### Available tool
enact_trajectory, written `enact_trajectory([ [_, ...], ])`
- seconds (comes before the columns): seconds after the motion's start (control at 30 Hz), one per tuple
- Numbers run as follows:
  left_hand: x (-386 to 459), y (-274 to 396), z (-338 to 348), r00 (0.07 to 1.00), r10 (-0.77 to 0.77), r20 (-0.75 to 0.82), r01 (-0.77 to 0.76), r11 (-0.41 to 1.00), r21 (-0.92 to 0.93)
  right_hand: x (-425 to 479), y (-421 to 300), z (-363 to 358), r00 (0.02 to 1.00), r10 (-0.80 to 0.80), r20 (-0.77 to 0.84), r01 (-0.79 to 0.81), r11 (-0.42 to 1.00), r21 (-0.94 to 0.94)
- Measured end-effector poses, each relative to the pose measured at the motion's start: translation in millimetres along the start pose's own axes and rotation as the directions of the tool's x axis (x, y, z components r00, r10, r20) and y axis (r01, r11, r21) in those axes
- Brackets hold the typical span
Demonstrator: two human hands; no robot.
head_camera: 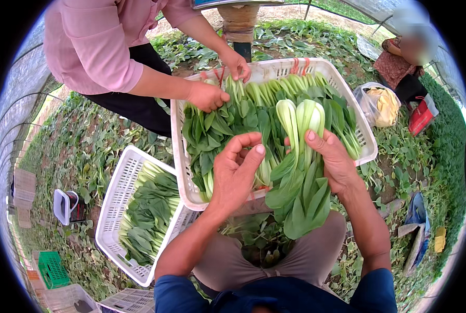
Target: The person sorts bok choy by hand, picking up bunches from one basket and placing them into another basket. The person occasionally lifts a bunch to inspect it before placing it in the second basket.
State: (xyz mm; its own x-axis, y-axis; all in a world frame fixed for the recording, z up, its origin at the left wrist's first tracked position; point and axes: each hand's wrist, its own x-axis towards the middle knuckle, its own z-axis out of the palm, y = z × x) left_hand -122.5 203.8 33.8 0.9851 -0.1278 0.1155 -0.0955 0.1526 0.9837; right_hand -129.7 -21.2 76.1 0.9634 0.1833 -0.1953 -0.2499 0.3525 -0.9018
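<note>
My right hand [336,160] grips a small bunch of bok choy [305,164] by its pale stalks, with the white bases pointing away from me and the leaves hanging towards my lap. Beside it on the left, my left hand [237,170] is raised with thumb and forefinger curled close but apart, nothing visible between them. Both hands are over the near side of a white plastic crate [274,67]. Rows of bok choy [213,123] fill this crate, with leaves towards the middle. Red ties [300,66] loop around its rim.
A second white crate [113,211] with bok choy stands at my left. Across from me, a co-worker's hands [217,86] touch the vegetables. Further out are a bucket [65,207], a green crate [53,270], a plastic bag [377,103] and a seated person [397,66]. Leafy plants cover the ground.
</note>
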Motion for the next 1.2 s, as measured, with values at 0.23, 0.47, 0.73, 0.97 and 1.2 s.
enact_trajectory([
  [0.23,-6,-8,-92,0.891,0.448,0.076,-0.205,0.246,0.947,62,-71,-43,0.999,0.012,-0.039,-0.021,0.969,-0.247],
  [0.47,-2,-15,-96,0.894,0.424,0.147,-0.268,0.240,0.933,145,-73,-42,0.975,0.122,-0.184,-0.197,0.857,-0.476],
  [0.73,-2,-15,-100,0.907,0.396,0.145,-0.278,0.303,0.911,205,-49,-44,0.974,0.207,-0.094,-0.228,0.887,-0.403],
  [0.97,-3,-11,-101,0.926,0.354,0.132,-0.264,0.357,0.896,222,-32,-39,0.960,0.247,-0.129,-0.277,0.896,-0.346],
  [1.2,-2,-9,-101,0.923,0.364,0.123,-0.273,0.396,0.877,220,-22,-27,0.950,0.288,-0.117,-0.311,0.902,-0.301],
])
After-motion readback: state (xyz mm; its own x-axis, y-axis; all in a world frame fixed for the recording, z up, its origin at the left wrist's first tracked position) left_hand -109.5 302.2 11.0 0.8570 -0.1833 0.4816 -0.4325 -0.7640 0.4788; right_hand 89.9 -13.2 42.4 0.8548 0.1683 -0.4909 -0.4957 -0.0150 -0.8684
